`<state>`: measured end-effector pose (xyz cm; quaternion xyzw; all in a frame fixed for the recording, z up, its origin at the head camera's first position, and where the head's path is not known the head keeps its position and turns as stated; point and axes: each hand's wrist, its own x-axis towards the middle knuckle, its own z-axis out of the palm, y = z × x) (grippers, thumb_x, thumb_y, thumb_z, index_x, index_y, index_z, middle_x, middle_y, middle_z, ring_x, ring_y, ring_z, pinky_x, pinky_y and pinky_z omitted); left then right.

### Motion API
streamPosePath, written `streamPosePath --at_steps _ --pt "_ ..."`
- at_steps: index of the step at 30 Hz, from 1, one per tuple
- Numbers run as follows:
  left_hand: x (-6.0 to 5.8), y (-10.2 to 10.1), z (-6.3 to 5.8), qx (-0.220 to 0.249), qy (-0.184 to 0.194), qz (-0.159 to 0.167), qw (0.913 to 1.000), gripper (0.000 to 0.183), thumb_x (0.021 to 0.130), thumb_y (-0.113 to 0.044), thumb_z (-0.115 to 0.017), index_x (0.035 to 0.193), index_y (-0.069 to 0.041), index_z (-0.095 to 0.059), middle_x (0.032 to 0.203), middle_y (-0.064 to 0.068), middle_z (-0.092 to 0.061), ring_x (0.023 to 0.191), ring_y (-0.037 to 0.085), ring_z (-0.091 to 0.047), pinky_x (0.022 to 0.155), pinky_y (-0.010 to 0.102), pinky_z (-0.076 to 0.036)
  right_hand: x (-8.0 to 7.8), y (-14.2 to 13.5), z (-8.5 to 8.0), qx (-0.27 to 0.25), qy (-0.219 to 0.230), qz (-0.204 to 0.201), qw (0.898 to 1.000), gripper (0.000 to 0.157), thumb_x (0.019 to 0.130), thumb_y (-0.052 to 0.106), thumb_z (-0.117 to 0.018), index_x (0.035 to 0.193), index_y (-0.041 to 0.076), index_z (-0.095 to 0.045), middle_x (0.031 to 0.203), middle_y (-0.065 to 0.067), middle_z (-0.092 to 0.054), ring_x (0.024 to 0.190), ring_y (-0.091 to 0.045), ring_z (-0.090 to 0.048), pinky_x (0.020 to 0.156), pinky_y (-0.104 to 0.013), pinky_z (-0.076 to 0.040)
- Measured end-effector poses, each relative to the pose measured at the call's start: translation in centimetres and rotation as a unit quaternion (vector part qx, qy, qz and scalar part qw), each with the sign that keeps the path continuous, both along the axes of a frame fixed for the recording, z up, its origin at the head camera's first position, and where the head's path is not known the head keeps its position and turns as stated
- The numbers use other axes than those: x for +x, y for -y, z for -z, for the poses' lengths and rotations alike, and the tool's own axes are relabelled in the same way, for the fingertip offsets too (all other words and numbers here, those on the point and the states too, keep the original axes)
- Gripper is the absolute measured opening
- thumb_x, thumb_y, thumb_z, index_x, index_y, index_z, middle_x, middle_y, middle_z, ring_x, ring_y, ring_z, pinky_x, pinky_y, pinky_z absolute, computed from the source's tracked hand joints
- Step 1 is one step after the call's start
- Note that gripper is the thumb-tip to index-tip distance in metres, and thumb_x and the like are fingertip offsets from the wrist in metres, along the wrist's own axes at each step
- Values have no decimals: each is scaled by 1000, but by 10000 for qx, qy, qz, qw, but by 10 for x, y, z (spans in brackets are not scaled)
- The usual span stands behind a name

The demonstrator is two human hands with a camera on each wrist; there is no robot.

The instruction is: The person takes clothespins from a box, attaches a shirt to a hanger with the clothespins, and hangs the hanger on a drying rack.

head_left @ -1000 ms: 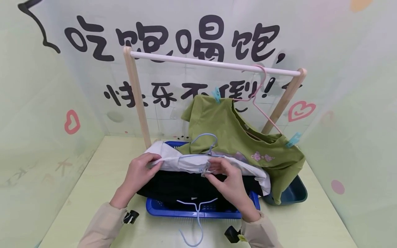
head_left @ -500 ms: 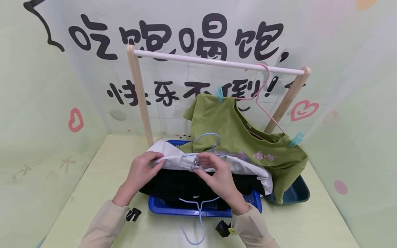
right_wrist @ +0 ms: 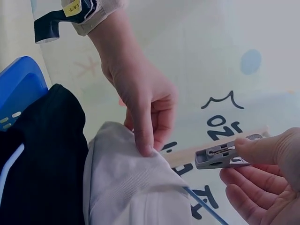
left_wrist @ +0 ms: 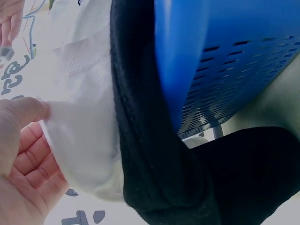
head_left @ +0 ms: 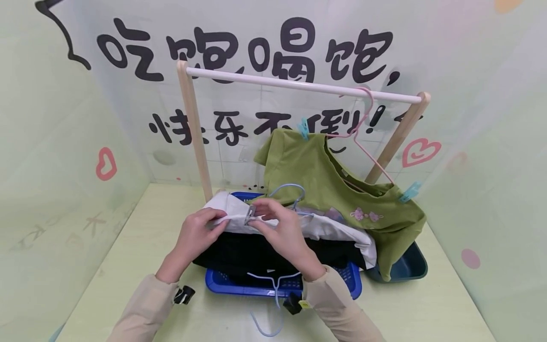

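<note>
My left hand (head_left: pixel 197 233) pinches the edge of a white garment (left_wrist: pixel 86 117) between thumb and fingers. A blue wire hanger (head_left: pixel 287 186) sticks up from that garment; part of it is covered by cloth. My right hand (head_left: pixel 279 228) pinches a grey clothespin (right_wrist: pixel 222 154) between thumb and forefinger. In the right wrist view the clothespin is apart from the cloth, a short way from the left hand. A black garment (head_left: pixel 252 249) lies below the white one, over a blue basket (head_left: pixel 226 286), with another light-blue hanger (head_left: pixel 273 282) at its front.
A rack with a white rod (head_left: pixel 273 82) stands behind. From it a green T-shirt (head_left: pixel 299 166) hangs on a pink hanger (head_left: pixel 363 121), with teal clothespins (head_left: pixel 411 192) at its shoulders. A dark green basin (head_left: pixel 412 266) sits to the right, partly under the T-shirt.
My right hand has moved left along the white garment with the clothespin, closer to my left hand. The left hand keeps its pinch on the cloth. The head view has shifted slightly.
</note>
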<state>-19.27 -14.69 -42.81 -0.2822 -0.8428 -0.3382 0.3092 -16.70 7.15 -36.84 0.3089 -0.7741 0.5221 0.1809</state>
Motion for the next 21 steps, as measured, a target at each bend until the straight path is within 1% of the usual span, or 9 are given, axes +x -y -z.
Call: streamPosePath --at_steps 5,12,18,21 --pt "1 0 1 0 33 -31 10000 15 69 1 -79 80 0 -68 76 9 -67 68 20 -64 61 36 -53 -7 11 2 54 -124 51 9999 33 77 -1 -74 107 -2 -61 97 -13 -69 88 -22 -67 71 -31 -54" --pt "2 -1 1 18 -96 -19 10000 17 67 5 -78 79 1 -68 76 9 -67 67 19 -64 58 35 -52 -14 21 9 175 -347 120 9992 32 78 -1 -72 108 -3 -60 98 -13 -69 88 -22 -67 72 -30 -53" --pt "4 -1 0 29 -149 10 9999 17 66 6 -78 78 1 -67 74 8 -67 65 18 -63 57 34 -52 -17 27 11 249 -511 219 9981 28 78 -1 -72 103 -3 -61 94 -13 -69 85 -22 -67 73 -32 -53" --pt "4 -1 0 40 -177 20 9998 17 66 6 -78 78 1 -67 74 8 -67 64 17 -63 57 33 -52 -18 29 10 363 -691 373 9962 25 77 0 -73 99 0 -62 90 -11 -69 82 -20 -67 73 -31 -53"
